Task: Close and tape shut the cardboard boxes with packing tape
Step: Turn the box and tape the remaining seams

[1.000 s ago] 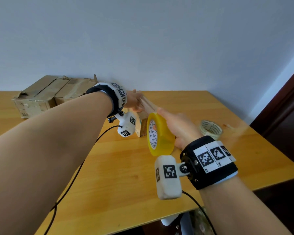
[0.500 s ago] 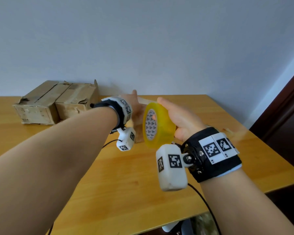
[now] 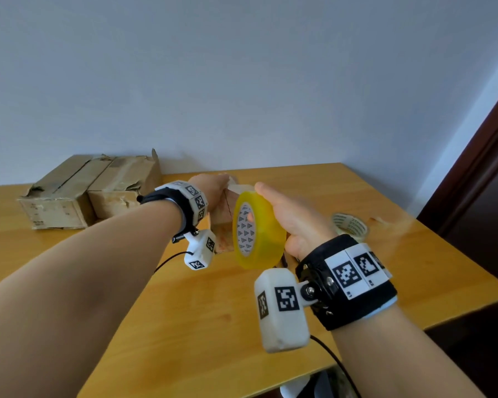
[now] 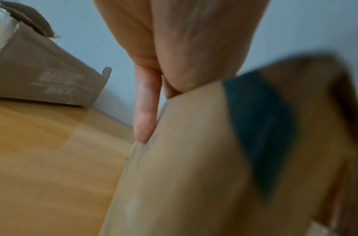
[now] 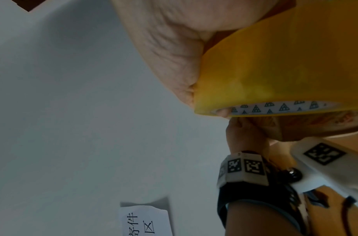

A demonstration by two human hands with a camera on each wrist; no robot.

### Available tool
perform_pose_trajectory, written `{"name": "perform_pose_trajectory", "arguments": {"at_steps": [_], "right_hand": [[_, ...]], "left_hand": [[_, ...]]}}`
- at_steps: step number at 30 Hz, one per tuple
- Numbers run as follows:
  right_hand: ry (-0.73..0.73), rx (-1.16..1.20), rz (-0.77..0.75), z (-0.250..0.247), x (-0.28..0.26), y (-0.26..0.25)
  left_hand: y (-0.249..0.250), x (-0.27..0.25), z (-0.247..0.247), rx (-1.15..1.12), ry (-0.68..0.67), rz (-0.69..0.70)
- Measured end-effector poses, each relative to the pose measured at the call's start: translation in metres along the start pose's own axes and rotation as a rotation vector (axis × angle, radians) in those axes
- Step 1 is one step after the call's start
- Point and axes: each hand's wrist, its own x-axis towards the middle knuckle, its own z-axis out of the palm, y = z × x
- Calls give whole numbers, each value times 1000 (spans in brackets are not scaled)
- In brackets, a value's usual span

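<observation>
cardboard boxes (image 3: 89, 191), two of them side by side with worn, torn flaps, sit at the far left of the wooden table (image 3: 184, 326) against the wall; in the left wrist view one of them (image 4: 42, 71) shows a ragged top edge and faded print on its side. further right, the left hand (image 3: 210, 188) holds a small cardboard box (image 3: 223, 222) lifted above the table near its middle; the fingers are curled over the box's top, and in the left wrist view a finger (image 4: 145, 108) lies straight down along the edge of that box (image 4: 194, 159), which is blurred there and carries a dark blue patch. a wrist band with black and white markers and a white camera block sit on the left wrist. just to the right, touching or nearly touching the small box, a yellow roll of packing tape (image 3: 256, 228) stands on edge in the air, its core printed with small triangles. the right hand (image 3: 296, 219) grips it, the thumb laid over the top of the roll and a fingertip showing inside the core; the right wrist view shows the palm pressed to the roll (image 5: 285, 71). at the far right a second, paler tape roll (image 3: 350, 225) lies flat on the table, well apart from the boxes.
</observation>
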Motion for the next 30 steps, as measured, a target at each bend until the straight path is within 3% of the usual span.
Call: {"name": "perform_pose_trajectory", "arguments": {"at_steps": [12,21,24,30], "right_hand": [[3,-20,56,3,-9,26],[47,-25,55,16,-10,37],[58,-44,52,19,-12,35],[16,-7,49,13,-11,27]], "left_hand": [[4,0,-1,-54,-83,-9],[-10,-1,-6,-611,-329,-39],[-16,-6,-6,-666,-387,15],[-11,-18,-8,-658,-344,23]]}}
